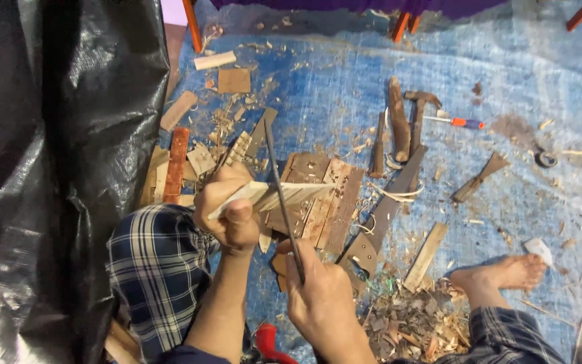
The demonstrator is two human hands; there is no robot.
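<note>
Two hands are busy: a pale wood strip (274, 197) is clamped in the left hand (227, 209) above the knee, a long blade (279, 182) gripped by the right hand (321, 293). Dark wood scraps (325, 195), a hammer (417, 114) and shavings (405, 323) are scattered on the blue tarp (520, 74). The left side's blocked by black plastic sheeting (55, 168).

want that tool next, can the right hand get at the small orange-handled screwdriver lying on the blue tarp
Probably not right away: the right hand is shut on a long dark blade, and the small orange-handled screwdriver lies far off across the blue tarp, though nothing blocks it.
</note>
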